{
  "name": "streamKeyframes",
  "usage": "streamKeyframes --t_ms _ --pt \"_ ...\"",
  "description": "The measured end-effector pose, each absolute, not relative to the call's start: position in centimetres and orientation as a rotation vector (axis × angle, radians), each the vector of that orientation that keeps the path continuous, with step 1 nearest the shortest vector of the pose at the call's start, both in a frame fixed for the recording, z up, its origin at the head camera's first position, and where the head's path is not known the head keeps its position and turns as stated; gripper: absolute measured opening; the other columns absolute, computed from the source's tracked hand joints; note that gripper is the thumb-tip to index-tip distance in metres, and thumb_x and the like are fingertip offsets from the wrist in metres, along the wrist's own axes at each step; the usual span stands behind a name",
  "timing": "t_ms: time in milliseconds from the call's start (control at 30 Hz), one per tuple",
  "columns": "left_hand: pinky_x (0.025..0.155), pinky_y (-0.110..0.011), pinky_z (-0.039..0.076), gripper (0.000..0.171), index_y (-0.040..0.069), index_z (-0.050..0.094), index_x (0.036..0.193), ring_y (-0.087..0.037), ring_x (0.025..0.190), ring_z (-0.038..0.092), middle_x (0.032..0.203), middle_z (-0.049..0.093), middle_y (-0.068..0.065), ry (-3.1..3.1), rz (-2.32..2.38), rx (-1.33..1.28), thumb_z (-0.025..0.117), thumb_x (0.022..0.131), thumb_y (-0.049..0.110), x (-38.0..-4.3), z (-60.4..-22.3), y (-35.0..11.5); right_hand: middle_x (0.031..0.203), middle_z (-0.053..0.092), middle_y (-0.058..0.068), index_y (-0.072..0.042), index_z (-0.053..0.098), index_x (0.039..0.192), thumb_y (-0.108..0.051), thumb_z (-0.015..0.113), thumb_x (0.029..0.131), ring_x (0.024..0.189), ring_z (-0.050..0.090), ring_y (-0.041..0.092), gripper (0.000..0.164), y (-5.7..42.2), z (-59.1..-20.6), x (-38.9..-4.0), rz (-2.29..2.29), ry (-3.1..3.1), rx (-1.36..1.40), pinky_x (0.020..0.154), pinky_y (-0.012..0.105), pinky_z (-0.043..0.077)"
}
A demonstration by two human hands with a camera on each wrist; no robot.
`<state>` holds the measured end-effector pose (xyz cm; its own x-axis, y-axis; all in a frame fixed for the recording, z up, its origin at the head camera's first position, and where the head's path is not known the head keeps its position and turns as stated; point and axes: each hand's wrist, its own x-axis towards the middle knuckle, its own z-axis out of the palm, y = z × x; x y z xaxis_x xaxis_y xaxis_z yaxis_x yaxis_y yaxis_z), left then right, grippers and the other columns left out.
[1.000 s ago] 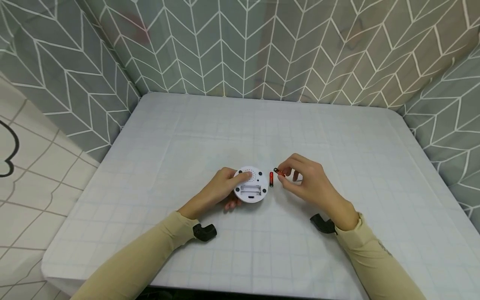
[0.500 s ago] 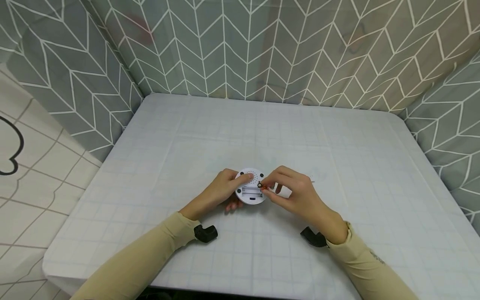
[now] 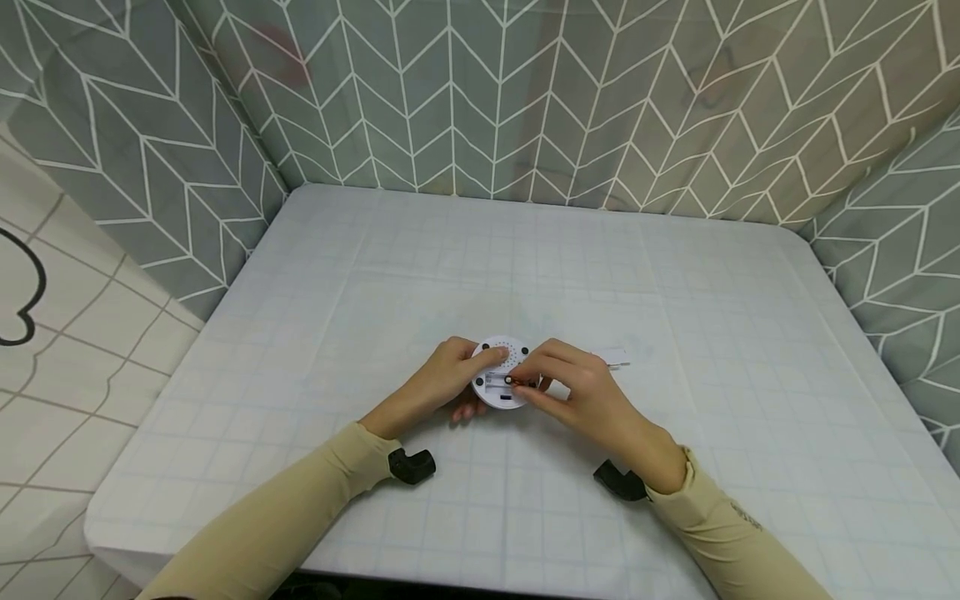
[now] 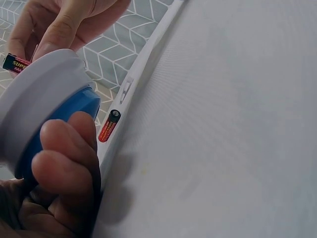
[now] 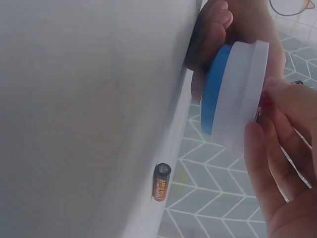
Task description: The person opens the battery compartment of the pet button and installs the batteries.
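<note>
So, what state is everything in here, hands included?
Tablecloth: spread out, faintly creased.
Round gadget: raised off the tablecloth, blue side down.
Battery slot: uncovered, partly hidden from view.
Left hand: holding the round gadget.
Right hand: pinching one battery at the slot, not seated.
Loose battery: lying on its side on the tablecloth.

Beneath my right hand (image 3: 573, 379): white tablecloth (image 3: 450, 250), faint grid lines. Beyond it, also far left and right: grey curtain (image 3: 480, 96), white chevrons. Well off left: pale gridded surface (image 3: 82, 417), 1 black curved outline (image 3: 42, 277).
</note>
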<state>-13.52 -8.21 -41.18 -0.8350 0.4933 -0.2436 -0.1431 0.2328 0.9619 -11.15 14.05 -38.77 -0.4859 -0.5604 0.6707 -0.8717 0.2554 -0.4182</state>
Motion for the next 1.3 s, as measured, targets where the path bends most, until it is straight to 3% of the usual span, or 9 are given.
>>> streamKeyframes --t_ms 833,1300 --pt "0.031 -0.032 0.042 0.06 0.001 0.067 0.076 -0.018 0.034 0.047 0.053 0.06 -0.015 2.031 1.626 0.322 0.058 0.093 0.059 -13.46 -40.95 -8.01 0.093 0.066 -0.003 -0.012 0.075 0.095 -0.01 0.083 0.079 0.08 0.057 0.01 0.018 13.81 -39.1 -11.41 1.043 -2.217 1.308 0.057 0.022 0.052" --pt "0.032 -0.031 0.042 0.061 0.002 0.066 0.077 -0.018 0.034 0.048 0.053 0.061 -0.014 2.032 1.617 0.319 0.059 0.092 0.06 -13.54 -41.06 -7.97 0.089 0.068 -0.004 -0.013 0.077 0.097 -0.005 0.084 0.075 0.078 0.056 0.009 0.024 13.72 -39.01 -11.55 1.046 -2.145 1.36 0.057 0.02 0.05"
